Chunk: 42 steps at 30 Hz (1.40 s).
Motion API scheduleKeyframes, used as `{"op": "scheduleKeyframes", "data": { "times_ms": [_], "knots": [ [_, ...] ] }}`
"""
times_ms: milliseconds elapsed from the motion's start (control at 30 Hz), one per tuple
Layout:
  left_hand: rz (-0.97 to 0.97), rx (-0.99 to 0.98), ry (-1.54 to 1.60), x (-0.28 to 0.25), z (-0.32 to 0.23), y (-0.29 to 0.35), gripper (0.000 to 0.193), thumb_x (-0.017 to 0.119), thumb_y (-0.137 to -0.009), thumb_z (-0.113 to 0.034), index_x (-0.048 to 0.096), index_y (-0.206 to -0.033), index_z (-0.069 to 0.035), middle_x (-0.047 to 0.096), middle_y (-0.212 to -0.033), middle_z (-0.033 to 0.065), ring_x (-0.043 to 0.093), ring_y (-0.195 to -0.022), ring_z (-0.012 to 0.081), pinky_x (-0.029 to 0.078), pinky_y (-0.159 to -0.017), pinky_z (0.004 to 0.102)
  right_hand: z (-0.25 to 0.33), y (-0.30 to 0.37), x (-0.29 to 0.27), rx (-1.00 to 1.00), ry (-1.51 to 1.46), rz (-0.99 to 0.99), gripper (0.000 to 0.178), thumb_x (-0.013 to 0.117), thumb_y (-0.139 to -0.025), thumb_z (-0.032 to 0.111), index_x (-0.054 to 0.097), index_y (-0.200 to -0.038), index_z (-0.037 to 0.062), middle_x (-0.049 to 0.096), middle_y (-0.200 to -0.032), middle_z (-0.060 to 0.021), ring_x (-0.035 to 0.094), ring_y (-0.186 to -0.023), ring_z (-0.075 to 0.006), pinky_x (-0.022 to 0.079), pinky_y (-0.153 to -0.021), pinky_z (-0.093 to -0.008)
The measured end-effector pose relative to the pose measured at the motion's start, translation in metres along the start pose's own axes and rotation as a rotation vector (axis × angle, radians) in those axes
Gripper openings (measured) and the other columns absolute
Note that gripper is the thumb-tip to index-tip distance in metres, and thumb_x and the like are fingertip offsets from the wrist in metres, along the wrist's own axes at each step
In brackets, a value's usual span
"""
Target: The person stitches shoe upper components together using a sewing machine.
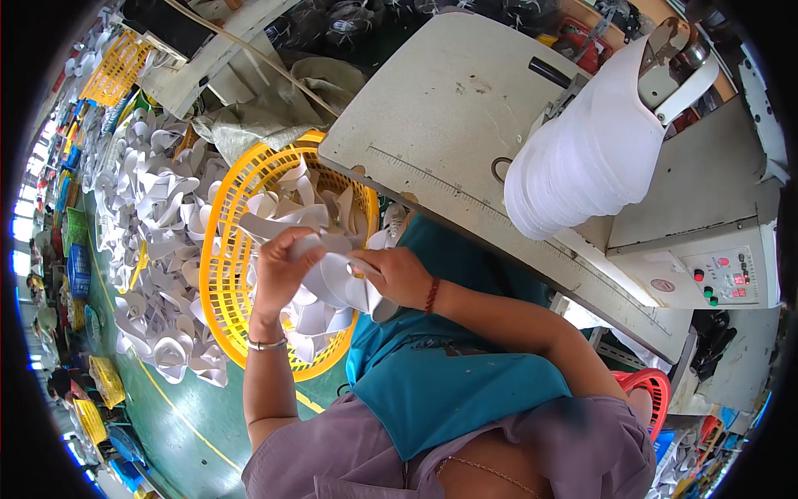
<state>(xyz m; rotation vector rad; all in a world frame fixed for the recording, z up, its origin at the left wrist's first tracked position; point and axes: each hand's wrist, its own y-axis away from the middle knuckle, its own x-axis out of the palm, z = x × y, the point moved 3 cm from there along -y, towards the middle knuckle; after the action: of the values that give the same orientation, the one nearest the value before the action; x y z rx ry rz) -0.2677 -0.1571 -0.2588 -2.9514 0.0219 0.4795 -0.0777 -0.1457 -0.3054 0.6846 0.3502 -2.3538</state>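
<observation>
A: What does the head view show?

B: Two bare hands are over a yellow basket (pixel 208 266). The left hand (pixel 287 262) pinches a white piece (pixel 331 279) with its thumb and fingers. The right hand (pixel 401 274) pinches the same piece on its other side.

A: Where is that piece?

B: It is up between the two hands, over the basket. It looks thin and bent. More white bits are in the basket below, so it is hard to see where it ends.

A: What else is near?

B: A big heap of white bits (pixel 162 191) is on the green floor (pixel 183 424), left of the basket. The person wears a blue-green apron (pixel 449 366).

A: And on the right?

B: There is a pale table (pixel 424 108) with ruler marks. A fat stack of curved white sheets (pixel 582 150) hangs over it. A box with buttons (pixel 723 274) is by the table.
</observation>
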Motion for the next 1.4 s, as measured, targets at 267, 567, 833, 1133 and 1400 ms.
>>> {"op": "scheduleKeyframes", "data": {
  "times_ms": [267,567,833,1133,1400],
  "knots": [
    [-0.245,-0.105,-0.296,-0.016,0.09,-0.005,0.026,0.069,-0.076,-0.013,0.062,-0.097,0.001,0.065,-0.078,0.0089,0.062,-0.068,0.0174,0.049,-0.064,0.0296,0.005,0.06,-0.012,-0.298,0.167,-0.115,0.04,0.055,-0.073,0.006,0.055,-0.113,0.0044,0.065,-0.088,-0.0109,0.062,-0.072,-0.0277,0.049,-0.063,-0.0397],
    [-0.24,-0.065,-0.898,0.013,0.061,-0.018,0.028,0.064,-0.076,-0.026,0.063,-0.097,-0.007,0.064,-0.092,0.0163,0.06,-0.087,0.0345,0.047,-0.076,0.0397,0.041,0.104,-0.093,-0.26,-0.29,-0.493,0.033,0.042,-0.084,0.0,0.048,-0.116,-0.0053,0.062,-0.103,-0.0213,0.062,-0.095,-0.0272,0.048,-0.084,-0.0343],
    [0.526,-0.21,0.339,0.067,-0.047,-0.009,0.048,0.06,-0.077,-0.026,0.054,-0.116,0.002,0.061,-0.102,0.0113,0.056,-0.098,0.0217,0.043,-0.085,0.0324,0.057,0.104,-0.099,-0.237,-0.693,-0.74,0.029,0.038,-0.095,0.01,0.044,-0.119,-0.0049,0.06,-0.106,-0.021,0.059,-0.099,-0.0221,0.047,-0.087,-0.0337],
    [0.699,-0.017,0.638,0.088,-0.093,-0.001,0.081,0.062,-0.06,-0.016,0.035,-0.134,0.0,0.044,-0.129,0.0122,0.043,-0.118,0.0222,0.032,-0.101,0.0353,0.068,0.102,-0.112,-0.156,-0.85,-0.826,0.032,0.042,-0.096,0.019,0.042,-0.121,-0.0008,0.059,-0.106,-0.0186,0.059,-0.098,-0.0221,0.048,-0.086,-0.035],
    [0.446,0.027,0.526,0.075,-0.118,0.008,0.068,0.057,-0.065,-0.012,0.042,-0.13,0.002,0.05,-0.124,0.0128,0.047,-0.115,0.0216,0.032,-0.1,0.0312,0.079,0.114,-0.135,-0.168,-0.928,-0.767,0.043,0.048,-0.09,0.008,0.032,-0.13,-0.0009,0.05,-0.12,-0.0205,0.055,-0.105,-0.0235,0.046,-0.088,-0.0342]
  ]
}}
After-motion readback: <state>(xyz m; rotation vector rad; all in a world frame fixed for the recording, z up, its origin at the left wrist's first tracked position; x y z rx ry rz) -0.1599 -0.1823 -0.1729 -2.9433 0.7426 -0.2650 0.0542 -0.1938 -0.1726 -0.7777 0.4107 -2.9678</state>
